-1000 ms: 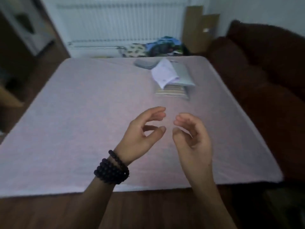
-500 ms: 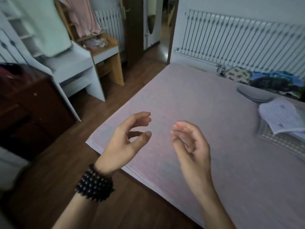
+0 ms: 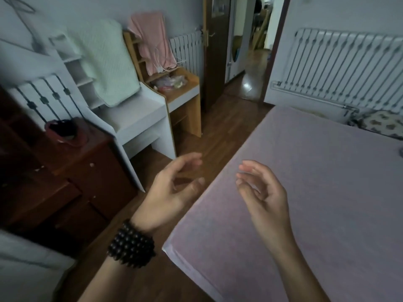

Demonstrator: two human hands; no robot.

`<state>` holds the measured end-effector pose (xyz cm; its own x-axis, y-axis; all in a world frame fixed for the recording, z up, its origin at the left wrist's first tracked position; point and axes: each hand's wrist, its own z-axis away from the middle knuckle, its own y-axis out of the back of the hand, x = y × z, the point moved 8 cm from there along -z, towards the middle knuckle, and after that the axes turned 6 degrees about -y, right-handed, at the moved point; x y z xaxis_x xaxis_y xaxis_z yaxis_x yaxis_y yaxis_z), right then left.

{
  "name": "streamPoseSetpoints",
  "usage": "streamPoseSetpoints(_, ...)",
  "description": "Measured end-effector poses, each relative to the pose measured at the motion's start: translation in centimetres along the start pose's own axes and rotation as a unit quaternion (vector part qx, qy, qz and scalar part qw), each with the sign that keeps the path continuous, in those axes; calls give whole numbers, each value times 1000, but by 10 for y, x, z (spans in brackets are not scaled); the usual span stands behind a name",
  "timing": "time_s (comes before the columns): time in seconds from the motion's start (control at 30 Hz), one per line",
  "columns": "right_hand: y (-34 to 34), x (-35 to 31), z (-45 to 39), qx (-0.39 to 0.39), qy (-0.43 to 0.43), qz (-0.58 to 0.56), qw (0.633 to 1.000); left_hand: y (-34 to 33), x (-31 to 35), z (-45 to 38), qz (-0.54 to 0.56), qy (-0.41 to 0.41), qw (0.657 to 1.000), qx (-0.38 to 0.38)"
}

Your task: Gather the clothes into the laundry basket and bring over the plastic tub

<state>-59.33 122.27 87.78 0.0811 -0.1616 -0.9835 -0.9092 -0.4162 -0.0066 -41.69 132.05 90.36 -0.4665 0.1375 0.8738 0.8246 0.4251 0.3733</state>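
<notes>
My left hand (image 3: 172, 188), with a black bead bracelet on the wrist, hovers over the wooden floor beside the bed, fingers loosely curled and apart, holding nothing. My right hand (image 3: 261, 192) floats above the pink bed sheet (image 3: 316, 192) near its left edge, also empty with curled fingers. A pink garment (image 3: 152, 40) hangs over a wooden shelf at the back wall. A pale green padded cloth (image 3: 109, 62) leans on the white desk. No laundry basket or plastic tub is in view.
A dark red cabinet (image 3: 72, 177) with a red bag (image 3: 63, 131) on top stands at the left. A white desk (image 3: 139, 118) and a wooden shelf unit (image 3: 185, 101) line the far wall. An open doorway (image 3: 246, 51) lies beyond. A patterned cushion (image 3: 383, 125) sits by the radiator (image 3: 349, 68).
The view has swung left, away from the folded pile on the bed toward the desks and doorway. Both hands stay raised and empty, now spread a little wider apart.
</notes>
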Motion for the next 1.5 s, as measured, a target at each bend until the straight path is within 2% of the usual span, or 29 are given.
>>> streamPoseSetpoints(0.13,-89,-4,-82,-14,-5,-14,1000,81,-44,-77,10,11,1000,-2)
streamPoseSetpoints(0.3,-164,25,-177,43,-12,11,999,152,-124,-173,6,3,1000,-29)
streamPoseSetpoints(0.47,-223,52,-257,118,-19,59,991,190,-189,-278,17,-30,996,-88)
streamPoseSetpoints(0.63,-244,57,-338,193,-39,114,974,196,-224,-384,60,-50,986,-145)
streamPoseSetpoints(0.9,-220,136,-542,262,-55,138,954,137,-324,-605,44,-61,974,-213)
streamPoseSetpoints(1.03,-181,165,-672,296,-62,132,944,90,-360,-748,24,-75,965,-252)
streamPoseSetpoints(1.2,-133,168,-817,330,-70,127,933,38,-374,-914,33,-89,954,-285)
streamPoseSetpoints(1.5,-15,225,-1070,400,-76,171,897,-98,-437,-1200,110,-106,924,-351)
